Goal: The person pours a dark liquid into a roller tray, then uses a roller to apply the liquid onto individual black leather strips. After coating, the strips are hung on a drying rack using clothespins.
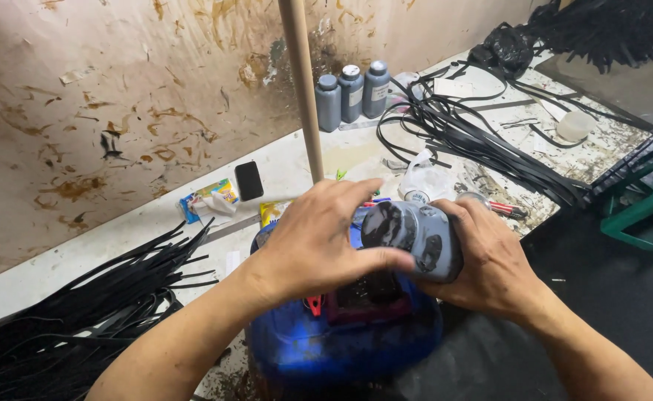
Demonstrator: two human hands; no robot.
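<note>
1. Hands: left hand (315, 241) & right hand (490, 260) both wrap fingers tight round grey, ink-smeared plastic bottle (413, 236), lying sideways.
2. Bottle sits over blue round tub (345, 341), at tub's 1 o'clock.
3. Three grey bottles (352, 93) stand at 12 o'clock by wall.

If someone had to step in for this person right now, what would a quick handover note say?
Left hand: gripping the cap end of the grey bottle.
Right hand: wrapped around the bottle's body, holding it on its side.
Bottle sits above the blue tub, which has a dark-stained insert inside.
Three more grey bottles stand by the wall; black strips lie piled at left.
Done: bottle in hand over the tub. Whether the cap is loosened cannot be told; nothing is visibly pouring.
</note>
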